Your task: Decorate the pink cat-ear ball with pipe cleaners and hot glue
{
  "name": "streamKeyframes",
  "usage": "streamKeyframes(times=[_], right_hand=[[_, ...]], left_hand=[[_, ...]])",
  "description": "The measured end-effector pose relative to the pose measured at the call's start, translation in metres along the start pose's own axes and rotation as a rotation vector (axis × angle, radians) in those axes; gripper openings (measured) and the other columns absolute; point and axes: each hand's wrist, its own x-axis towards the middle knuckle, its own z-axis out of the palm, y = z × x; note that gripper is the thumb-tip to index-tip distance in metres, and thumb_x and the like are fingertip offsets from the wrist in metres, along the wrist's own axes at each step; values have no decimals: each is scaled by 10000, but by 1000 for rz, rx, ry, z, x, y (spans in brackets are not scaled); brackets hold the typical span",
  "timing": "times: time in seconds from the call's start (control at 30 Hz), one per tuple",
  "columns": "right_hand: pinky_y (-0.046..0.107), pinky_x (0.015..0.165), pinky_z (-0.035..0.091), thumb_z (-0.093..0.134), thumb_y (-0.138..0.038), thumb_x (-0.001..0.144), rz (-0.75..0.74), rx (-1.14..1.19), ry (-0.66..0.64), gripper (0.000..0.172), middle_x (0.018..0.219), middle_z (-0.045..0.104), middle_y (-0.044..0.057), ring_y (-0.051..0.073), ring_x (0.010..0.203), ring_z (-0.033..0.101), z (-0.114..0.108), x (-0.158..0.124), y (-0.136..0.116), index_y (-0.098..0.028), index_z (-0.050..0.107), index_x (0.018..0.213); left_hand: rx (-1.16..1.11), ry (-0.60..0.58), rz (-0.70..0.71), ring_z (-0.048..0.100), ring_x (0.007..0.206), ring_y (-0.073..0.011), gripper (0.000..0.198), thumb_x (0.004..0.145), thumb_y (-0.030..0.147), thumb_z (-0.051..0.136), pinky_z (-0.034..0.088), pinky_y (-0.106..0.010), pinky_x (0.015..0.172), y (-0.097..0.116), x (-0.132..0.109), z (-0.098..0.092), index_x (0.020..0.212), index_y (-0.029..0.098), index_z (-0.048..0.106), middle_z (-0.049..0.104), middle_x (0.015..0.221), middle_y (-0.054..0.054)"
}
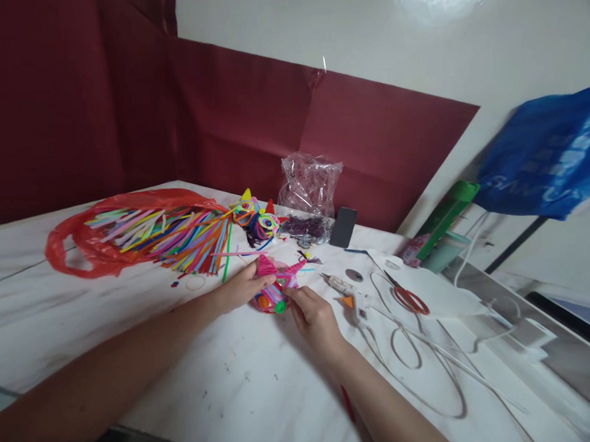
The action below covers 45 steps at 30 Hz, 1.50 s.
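Note:
A colourful pipe-cleaner craft figure [272, 297] with pink pointed ears and round orange and green eyes is between my hands, over the marble-patterned table. My left hand [246, 285] grips its left side, fingers closed around the edge. At its right side my right hand [313, 313] has its fingers pinched together against the surface; whether a small piece sits between them is hidden. A pink pipe cleaner [235, 253] lies just behind my left hand. Two similar figures [256, 219] with yellow and red pointed ears stand farther back.
A red plastic bag [63, 250] holds many pipe cleaners [177, 238] at left. To the right are a hot glue gun [353, 295] with its looping cable, and orange-handled scissors [411, 300]. A dark phone [343, 228] and clear plastic packaging [309, 186] stand at the back.

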Motion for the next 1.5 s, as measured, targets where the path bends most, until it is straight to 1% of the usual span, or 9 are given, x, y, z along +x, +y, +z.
streamKeyframes(times=[0.13, 0.33, 0.5, 0.67, 0.9, 1.07, 1.23, 1.4, 1.5], right_hand=[[270, 598, 526, 417, -137, 942, -13, -66, -6, 306, 822, 669, 81, 192, 696, 656, -1, -1, -1, -181, 668, 1111], [259, 583, 509, 429, -128, 931, -23, -93, 19, 290, 789, 669, 71, 184, 674, 645, -2, -2, -2, -183, 667, 1087], [260, 571, 480, 464, -128, 921, -52, -93, 82, 227, 716, 659, 57, 181, 642, 619, -3, -1, -3, -173, 673, 996], [245, 572, 466, 488, -97, 866, -32, -59, 123, 188, 698, 664, 43, 164, 622, 618, -4, 0, -5, -175, 659, 880], [235, 550, 442, 488, -91, 837, -22, -75, 154, 179, 658, 644, 31, 151, 582, 601, -4, 1, -9, -177, 645, 825], [239, 553, 443, 481, -88, 835, -20, -82, 149, 187, 660, 651, 34, 153, 580, 601, -4, 0, -10, -177, 644, 830], [241, 567, 461, 482, -88, 846, -21, -51, 137, 189, 693, 670, 41, 160, 615, 625, -3, -1, -8, -177, 648, 873], [244, 558, 457, 484, -115, 878, -35, -43, 140, 173, 688, 663, 37, 159, 609, 617, -2, -1, -10, -187, 642, 883], [246, 573, 463, 496, -139, 880, -10, -47, 129, 157, 700, 669, 40, 160, 620, 623, -2, 0, -12, -189, 643, 901]], left_hand=[[-27, 3, 2, 578, 1233, -258, 442, 782, 385, 692, 459, -367, 1016, 5, -4, 3, 1178, 195, 641, 633, 1327, -99], [-58, -26, -28, 587, 1217, -289, 529, 748, 345, 725, 464, -405, 1009, 7, -8, 3, 1240, 192, 604, 646, 1304, -111], [-101, -64, -33, 584, 1216, -297, 507, 809, 375, 659, 476, -403, 995, 0, -8, 0, 1278, 198, 583, 636, 1320, -106], [-20, -1, -66, 571, 1223, -296, 655, 688, 250, 739, 462, -411, 1009, -3, -8, 1, 1307, 203, 532, 618, 1336, -100], [21, 9, -38, 586, 1192, -279, 579, 692, 208, 707, 485, -386, 975, 0, -10, 6, 1253, 205, 565, 641, 1286, -90], [53, 47, -74, 595, 1165, -281, 737, 661, 206, 731, 482, -400, 961, 2, -11, 7, 1349, 198, 466, 606, 1328, -121], [42, 77, -55, 597, 1146, -272, 632, 702, 291, 724, 471, -390, 958, -3, -10, 7, 1289, 192, 511, 629, 1277, -119], [23, 99, -88, 648, 995, -244, 639, 698, 304, 728, 496, -385, 884, -6, -8, 7, 1288, 188, 509, 667, 1179, -116], [-17, 85, -67, 636, 1075, -269, 594, 698, 320, 735, 490, -404, 924, -3, -7, 5, 1251, 208, 550, 669, 1214, -112]])
